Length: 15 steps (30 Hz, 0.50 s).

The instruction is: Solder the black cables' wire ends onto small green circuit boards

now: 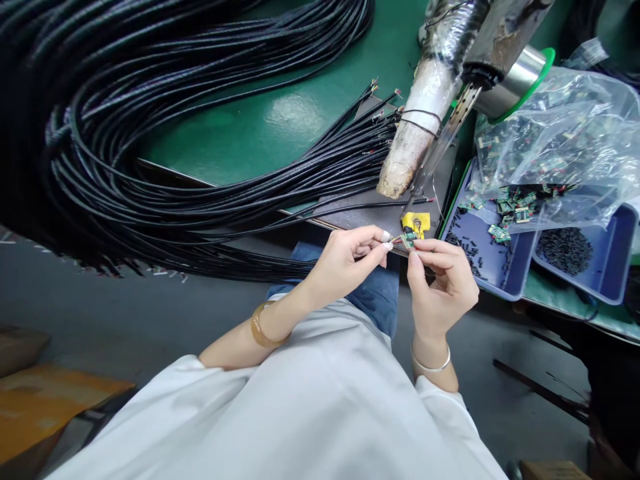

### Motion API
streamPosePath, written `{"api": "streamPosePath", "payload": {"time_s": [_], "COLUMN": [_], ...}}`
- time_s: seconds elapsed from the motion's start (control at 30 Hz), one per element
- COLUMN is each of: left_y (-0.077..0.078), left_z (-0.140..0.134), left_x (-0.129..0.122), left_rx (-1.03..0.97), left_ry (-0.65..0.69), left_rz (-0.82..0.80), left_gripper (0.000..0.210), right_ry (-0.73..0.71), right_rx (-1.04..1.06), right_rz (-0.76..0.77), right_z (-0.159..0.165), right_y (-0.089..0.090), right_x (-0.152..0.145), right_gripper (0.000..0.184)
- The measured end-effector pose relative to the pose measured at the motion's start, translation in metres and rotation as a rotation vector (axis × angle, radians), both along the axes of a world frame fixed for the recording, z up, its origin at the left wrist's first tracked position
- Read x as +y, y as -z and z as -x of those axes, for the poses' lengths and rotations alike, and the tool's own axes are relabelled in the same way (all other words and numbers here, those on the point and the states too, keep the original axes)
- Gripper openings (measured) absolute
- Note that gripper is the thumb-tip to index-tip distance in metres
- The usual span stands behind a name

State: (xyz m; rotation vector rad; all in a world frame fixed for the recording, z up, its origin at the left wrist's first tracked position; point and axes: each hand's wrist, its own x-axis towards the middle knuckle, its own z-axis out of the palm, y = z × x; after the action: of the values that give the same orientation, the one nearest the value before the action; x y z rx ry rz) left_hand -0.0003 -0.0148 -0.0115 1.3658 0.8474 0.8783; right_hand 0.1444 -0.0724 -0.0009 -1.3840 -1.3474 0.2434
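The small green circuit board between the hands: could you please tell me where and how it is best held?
Probably by its near end, from the person's side. The small green circuit board sits at the bench edge by the yellow pad. The right hand already pinches that end, and the left hand comes from the left with a thin wire. The far end should stay clear.

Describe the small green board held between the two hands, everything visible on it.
The small green circuit board is tiny and flat, green with dark specks that look like components; detail is too fine to read. It sits at the near edge of the bench, just below a yellow pad. The right hand pinches it from below with thumb and fingertips. The left hand brings a thin wire end to its left edge; whether wire and board touch cannot be told. Similar boards lie in the blue tray to the right.
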Motion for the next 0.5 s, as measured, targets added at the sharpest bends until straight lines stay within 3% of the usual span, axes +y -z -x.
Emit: {"api": "streamPosePath", "payload": {"time_s": [0.13,0.2,0.27,0.33,0.43,0.5], "left_y": [0.006,0.007,0.005,0.002,-0.002,-0.004], "left_z": [-0.002,-0.002,-0.001,0.002,0.007,0.009], "left_x": [-0.003,-0.004,-0.004,-0.003,0.001,0.002], "left_rx": [0.185,0.195,0.172,0.13,0.059,0.017], "left_ry": [-0.069,-0.104,-0.095,-0.009,0.131,0.15], "left_rz": [-0.361,-0.457,-0.41,-0.257,-0.031,0.055], "left_gripper": [0.013,0.013,0.016,0.026,0.037,0.034], "right_ry": [-0.022,0.031,0.11,0.116,-0.013,-0.07], "right_rx": [-0.135,-0.13,-0.105,-0.051,0.102,0.165], "right_rz": [-0.046,-0.038,-0.032,-0.016,0.04,0.092], "right_z": [-0.001,-0.006,-0.01,-0.013,-0.011,-0.009], "right_y": [-0.002,-0.004,-0.007,-0.009,-0.01,-0.009], "right_x": [0.003,0.004,0.004,0.003,0.001,0.001], "right_gripper": [0.021,0.018,0.014,0.011,0.008,0.005]}}
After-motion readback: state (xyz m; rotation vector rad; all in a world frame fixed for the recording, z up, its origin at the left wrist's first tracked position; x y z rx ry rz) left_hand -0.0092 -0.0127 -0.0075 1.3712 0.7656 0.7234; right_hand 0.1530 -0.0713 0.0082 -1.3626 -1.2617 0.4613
